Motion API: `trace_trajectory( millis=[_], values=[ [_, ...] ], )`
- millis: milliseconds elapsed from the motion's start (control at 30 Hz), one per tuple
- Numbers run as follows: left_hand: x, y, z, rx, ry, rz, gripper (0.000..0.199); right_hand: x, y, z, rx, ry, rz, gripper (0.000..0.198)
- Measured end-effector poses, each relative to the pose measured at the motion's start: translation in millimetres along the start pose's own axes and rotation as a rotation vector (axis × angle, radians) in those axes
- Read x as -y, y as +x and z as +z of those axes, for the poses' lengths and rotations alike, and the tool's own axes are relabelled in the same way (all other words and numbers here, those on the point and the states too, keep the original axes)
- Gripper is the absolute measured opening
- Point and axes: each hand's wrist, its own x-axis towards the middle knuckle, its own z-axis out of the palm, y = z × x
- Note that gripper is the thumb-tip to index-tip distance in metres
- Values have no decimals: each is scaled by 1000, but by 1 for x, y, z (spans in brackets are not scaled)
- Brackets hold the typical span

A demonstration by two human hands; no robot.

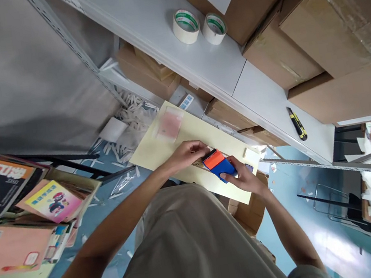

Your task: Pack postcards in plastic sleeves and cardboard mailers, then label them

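My right hand [244, 176] is wrapped round the blue end of what looks like a tape dispenser [218, 164], with the thumb across its top. Its other end is orange with a black edge. Close to that black edge is my left hand [189, 152], fingers pinched together; what they hold, if anything, is too small to make out. Both hands are above a pale yellow tabletop [153, 144], just in front of my body. Toward its far left end lies a pinkish flat packet [170, 123].
Beyond the tabletop runs a grey shelf [152, 17] with two tape rolls [185, 27], a yellow-black utility knife [296, 123] and cardboard boxes [338, 16]. Books and notebooks [15, 246] are stacked at left. White strips [131, 105] litter the floor. An open carton [251, 213] stands below the tabletop.
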Motion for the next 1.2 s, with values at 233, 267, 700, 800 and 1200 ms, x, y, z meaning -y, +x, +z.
trace_trajectory(
  millis=[233, 267, 700, 800, 1200],
  values=[
    [26, 1, -5, -70, -14, 24, 30, 10, 11, -9, -15, -145, 68, 46],
    [33, 0, -4, -92, -14, 17, 31, 13, 13, -11, 2, -163, 95, 48],
    [93, -8, -56, -264, -46, -81, 57, 71, -4, -65, 214, -291, 458, 54],
    [117, 3, -64, -263, -50, -117, 58, 81, -2, -60, 193, -288, 491, 55],
    [172, 41, -33, -245, -81, -195, 39, 96, 25, -21, 89, -515, 479, 54]
  ],
)
